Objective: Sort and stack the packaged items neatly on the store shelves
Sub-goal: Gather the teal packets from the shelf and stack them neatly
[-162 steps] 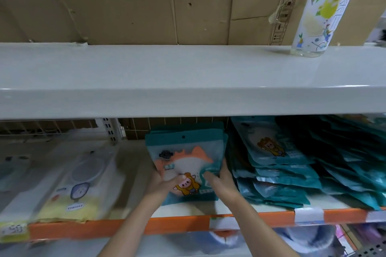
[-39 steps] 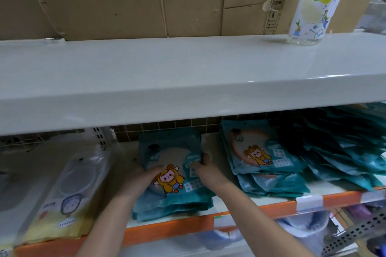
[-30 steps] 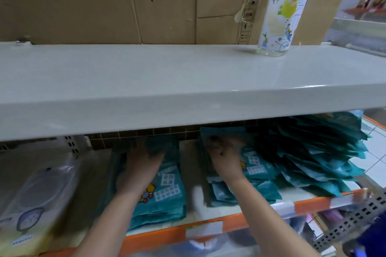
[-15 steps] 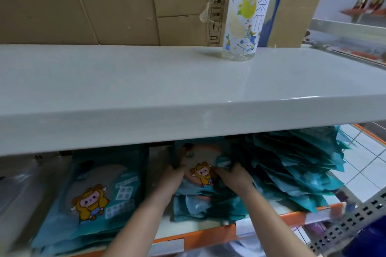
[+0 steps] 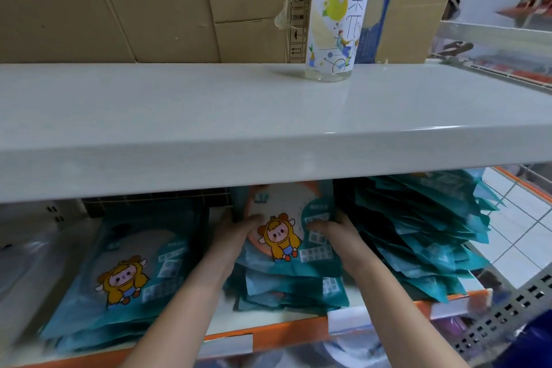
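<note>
Both hands, your left hand (image 5: 236, 236) and right hand (image 5: 334, 233), squeeze the teal plastic cartoon packet (image 5: 283, 233); the messy teal pile (image 5: 418, 242) beside your right could slide if bumped.

The upper shelf (image 5: 209, 116) is smooth, painted metal with a soft sheen. Behind it stand matt, scuffed cardboard boxes (image 5: 119, 3). The bottle (image 5: 337, 18) is clear plastic with a glossy printed label. The teal packets (image 5: 286, 236) are shiny, crinkled plastic film. At the lower right corner sits perforated grey metal (image 5: 513, 311).
</note>
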Tool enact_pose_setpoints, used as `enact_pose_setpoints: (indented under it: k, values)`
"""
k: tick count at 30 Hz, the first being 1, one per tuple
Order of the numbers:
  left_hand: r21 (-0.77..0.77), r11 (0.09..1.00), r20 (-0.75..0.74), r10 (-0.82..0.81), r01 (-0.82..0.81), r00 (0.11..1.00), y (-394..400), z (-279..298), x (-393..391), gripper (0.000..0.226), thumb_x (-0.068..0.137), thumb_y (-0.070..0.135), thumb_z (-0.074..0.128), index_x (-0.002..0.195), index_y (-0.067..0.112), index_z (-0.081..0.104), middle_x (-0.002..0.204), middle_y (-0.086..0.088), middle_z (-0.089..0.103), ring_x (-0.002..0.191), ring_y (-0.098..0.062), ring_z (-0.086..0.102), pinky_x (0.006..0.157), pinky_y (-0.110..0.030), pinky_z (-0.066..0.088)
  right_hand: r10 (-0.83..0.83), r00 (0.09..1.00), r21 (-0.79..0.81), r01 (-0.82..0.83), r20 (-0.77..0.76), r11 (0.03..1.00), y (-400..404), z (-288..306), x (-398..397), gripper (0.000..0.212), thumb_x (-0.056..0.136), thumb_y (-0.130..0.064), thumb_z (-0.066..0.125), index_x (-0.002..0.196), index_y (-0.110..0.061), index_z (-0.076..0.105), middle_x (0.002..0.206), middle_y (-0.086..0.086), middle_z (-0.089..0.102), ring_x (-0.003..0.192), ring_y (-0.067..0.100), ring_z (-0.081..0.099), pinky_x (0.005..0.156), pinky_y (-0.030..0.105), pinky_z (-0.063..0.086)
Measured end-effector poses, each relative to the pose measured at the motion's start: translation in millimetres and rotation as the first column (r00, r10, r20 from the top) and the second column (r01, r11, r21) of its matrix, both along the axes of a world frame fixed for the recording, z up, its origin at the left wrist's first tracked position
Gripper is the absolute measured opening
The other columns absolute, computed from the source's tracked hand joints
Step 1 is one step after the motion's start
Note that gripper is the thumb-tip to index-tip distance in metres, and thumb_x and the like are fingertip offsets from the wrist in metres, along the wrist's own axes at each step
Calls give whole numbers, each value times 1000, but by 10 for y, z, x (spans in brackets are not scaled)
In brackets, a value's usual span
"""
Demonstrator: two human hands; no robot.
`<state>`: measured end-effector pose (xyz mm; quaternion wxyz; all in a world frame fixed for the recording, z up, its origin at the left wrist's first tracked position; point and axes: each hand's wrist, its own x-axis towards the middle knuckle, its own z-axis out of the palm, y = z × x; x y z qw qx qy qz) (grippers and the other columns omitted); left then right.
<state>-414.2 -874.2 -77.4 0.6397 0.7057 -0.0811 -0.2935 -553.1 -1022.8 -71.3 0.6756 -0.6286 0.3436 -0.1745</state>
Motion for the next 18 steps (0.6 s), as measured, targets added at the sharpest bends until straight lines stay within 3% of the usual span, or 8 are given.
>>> enact_pose_setpoints:
  k: [5, 7, 10, 14, 18]
  values:
    - [-82, 994, 47, -68, 72, 997, 16, 133, 56, 75, 66, 35, 83, 131, 25, 47, 116, -2, 66, 101, -24, 66, 89, -47, 54, 19, 996, -33, -17, 85, 999, 52, 152, -51, 38, 81, -7, 69, 103, -35, 56, 104, -3, 69, 97, 20, 66, 90, 41, 50]
    - [-120, 990, 20, -74, 76, 997, 33, 97, 46, 61, 71, 28, 81, 124, 25, 51, 111, -4, 69, 97, -23, 68, 86, -45, 55, 29, 996, -38, -26, 80, 999, 53, 138, -60, 37, 82, -7, 69, 101, -36, 56, 102, -5, 68, 96, 18, 66, 88, 39, 49]
    - [-114, 991, 1, -69, 69, 998, 41, 51, 15, 44, 76, 19, 77, 115, 21, 55, 102, -6, 72, 88, -23, 71, 70, -35, 57, 42, 998, -49, -40, 52, 998, 62, 84, -52, 36, 83, -7, 67, 102, -35, 56, 102, -7, 68, 97, 15, 64, 89, 36, 47]
    - [-111, 988, -7, -111, 110, 994, 34, -18, 3, 44, 78, 14, 74, 116, 18, 53, 104, -9, 70, 89, -25, 70, 75, -41, 58, 66, 998, -71, -64, 20, 995, 77, 20, -52, 36, 86, -8, 63, 108, -35, 51, 103, -12, 64, 98, 7, 60, 78, 24, 44]
    - [-162, 979, 20, -125, 127, 992, 13, -19, -58, 35, 82, 12, 71, 107, 27, 52, 99, -1, 69, 87, -19, 68, 67, -31, 53, 47, 998, -74, -45, 29, 996, 66, 15, -83, 39, 85, -6, 64, 114, -30, 51, 104, -11, 64, 100, 8, 59, 75, 21, 43]
